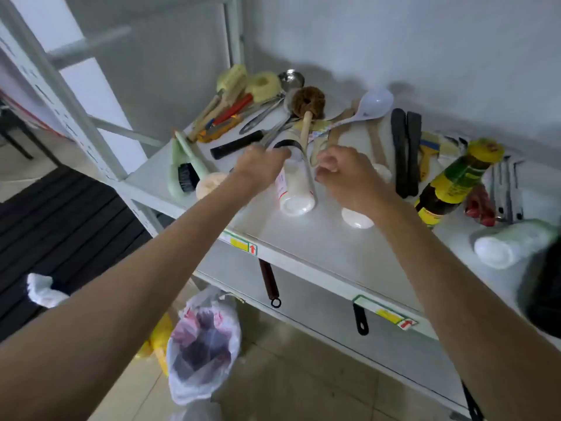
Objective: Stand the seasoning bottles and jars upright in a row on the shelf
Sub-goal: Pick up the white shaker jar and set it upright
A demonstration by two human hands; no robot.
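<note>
A clear jar of white powder with a black lid lies on its side on the white shelf, base towards me. My left hand grips it near the lid end. My right hand hovers just right of that jar, fingers loosely curled and holding nothing. Under my right wrist lies a second white jar, mostly hidden. A peach-coloured jar lies beside my left forearm. A dark sauce bottle with a yellow cap lies tilted on the right. A pale green and white jar lies at the far right.
Kitchen utensils crowd the back of the shelf: brushes, a white ladle, a coir brush, black tongs, spoons and knives. Handles hang under the shelf edge. A plastic bag sits on the floor below.
</note>
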